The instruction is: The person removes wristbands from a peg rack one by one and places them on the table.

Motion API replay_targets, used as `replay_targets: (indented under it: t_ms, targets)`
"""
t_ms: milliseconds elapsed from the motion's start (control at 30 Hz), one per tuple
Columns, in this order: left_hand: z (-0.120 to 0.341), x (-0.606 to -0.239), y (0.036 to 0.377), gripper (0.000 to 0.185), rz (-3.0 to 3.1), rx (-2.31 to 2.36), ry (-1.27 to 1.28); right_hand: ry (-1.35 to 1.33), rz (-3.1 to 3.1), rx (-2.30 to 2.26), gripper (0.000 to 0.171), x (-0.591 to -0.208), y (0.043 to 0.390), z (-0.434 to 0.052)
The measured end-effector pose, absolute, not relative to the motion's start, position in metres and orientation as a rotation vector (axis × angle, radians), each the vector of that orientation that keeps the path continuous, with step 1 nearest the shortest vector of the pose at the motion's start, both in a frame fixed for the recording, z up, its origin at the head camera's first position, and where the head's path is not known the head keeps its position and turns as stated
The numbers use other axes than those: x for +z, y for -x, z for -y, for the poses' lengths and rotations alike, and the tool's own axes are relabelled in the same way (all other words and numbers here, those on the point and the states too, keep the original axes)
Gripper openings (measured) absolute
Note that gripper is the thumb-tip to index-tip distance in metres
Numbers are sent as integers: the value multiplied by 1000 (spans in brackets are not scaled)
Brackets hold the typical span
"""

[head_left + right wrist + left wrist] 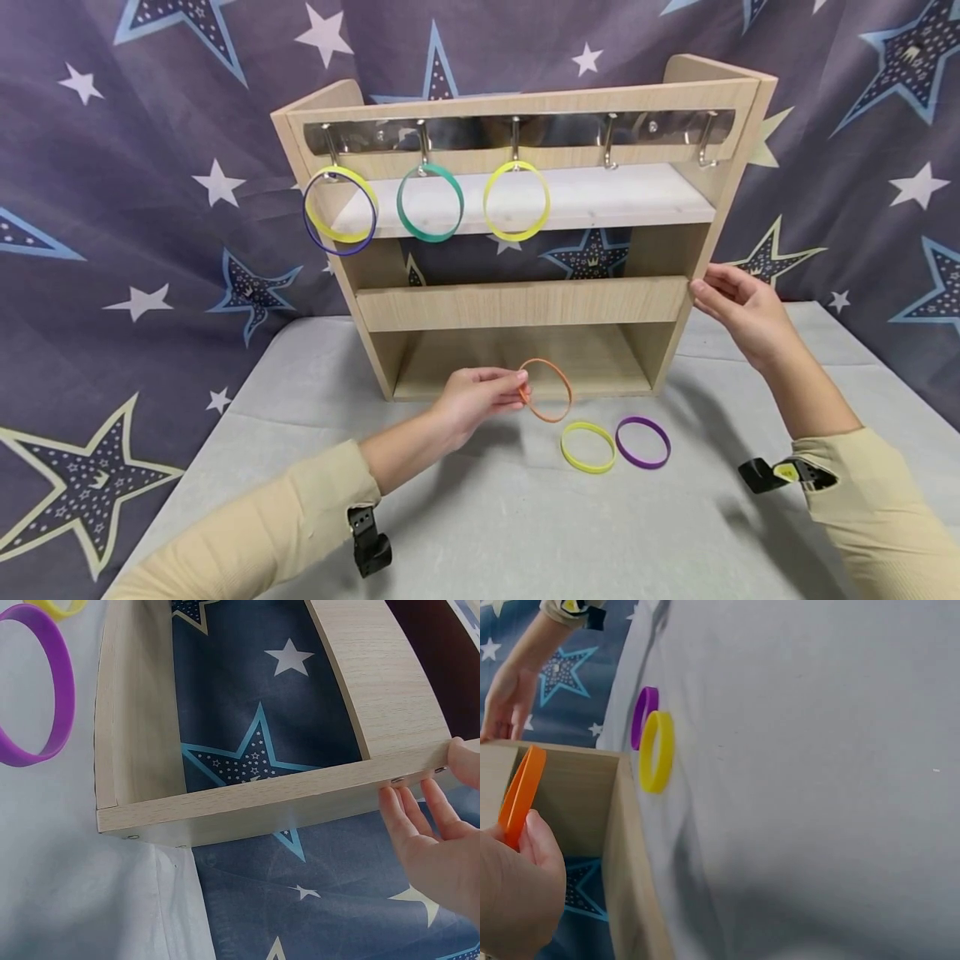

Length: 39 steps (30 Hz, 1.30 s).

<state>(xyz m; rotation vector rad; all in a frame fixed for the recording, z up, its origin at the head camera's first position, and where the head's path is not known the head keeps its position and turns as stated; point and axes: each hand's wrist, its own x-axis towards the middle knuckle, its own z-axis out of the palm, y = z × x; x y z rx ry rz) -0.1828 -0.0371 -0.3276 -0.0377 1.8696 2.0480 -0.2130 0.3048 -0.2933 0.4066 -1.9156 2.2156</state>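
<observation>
My left hand [480, 396] pinches an orange wristband-like ring [567, 392] in front of the lower compartment of a wooden shelf [525, 304]. The left wrist view shows the orange ring [523, 791] standing up from the fingertips. At the shelf's right side panel, my right hand [746, 312] holds the edge. There, the right wrist view has the thumb [463, 761] at the front edge and the other fingertips against the outer face. On the cloth lie a yellow ring [588, 468] and a purple ring [660, 460], side by side, below the orange one.
A metal hook strip [551, 132] runs along the shelf's top. A yellow ring [352, 237] and a dark blue ring [309, 229] share the leftmost hook; a green ring [429, 237] and another yellow ring [516, 236] hang further right. Behind stands a star-patterned curtain [465, 50].
</observation>
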Motion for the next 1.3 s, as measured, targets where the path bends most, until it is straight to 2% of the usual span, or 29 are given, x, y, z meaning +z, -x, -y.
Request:
replay_targets:
  t_ms: [233, 733, 1300]
  targets:
    - [42, -342, 183, 27, -1867, 2009, 108, -396, 1918, 2209, 21, -294, 212, -304]
    - [46, -369, 179, 28, -1921, 1833, 199, -401, 1924, 2207, 18, -293, 213, -304]
    - [45, -383, 175, 24, -1979, 1733, 181, -412, 1909, 2209, 19, -293, 213, -302]
